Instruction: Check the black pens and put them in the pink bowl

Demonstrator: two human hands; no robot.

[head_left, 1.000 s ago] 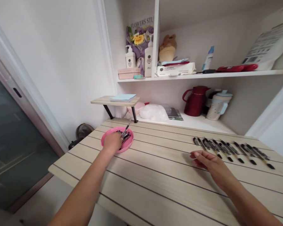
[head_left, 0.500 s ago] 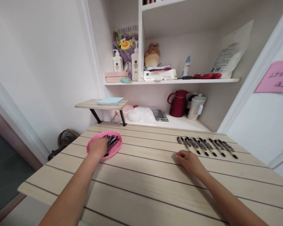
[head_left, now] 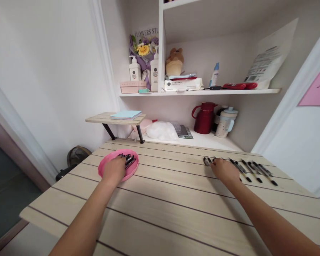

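A round pink dish (head_left: 134,170) stands on the left of the table and holds several black pens (head_left: 129,160). My left hand (head_left: 114,170) reaches into the dish, its fingers closed on the pens and mostly hidden by the back of the hand. On the right, several black-ended clear pens (head_left: 253,171) lie slanted in a row. My right hand (head_left: 224,170) is over the left part of this row, thumb and fingertips pinched together. What they pinch is hidden. Just left of those fingertips, dark pen ends (head_left: 207,161) show.
A small raised shelf (head_left: 101,118) with blue paper (head_left: 126,115) stands at the table's back left. Behind the table are a white plastic bag (head_left: 162,130), a red jug (head_left: 204,118) and a pale cup (head_left: 226,122). A wall shelf (head_left: 218,92) spans above.
My right hand has moved forward and slightly right, from in front of the pen row onto it. My left hand stays in the dish with little movement. The view has shifted slightly.
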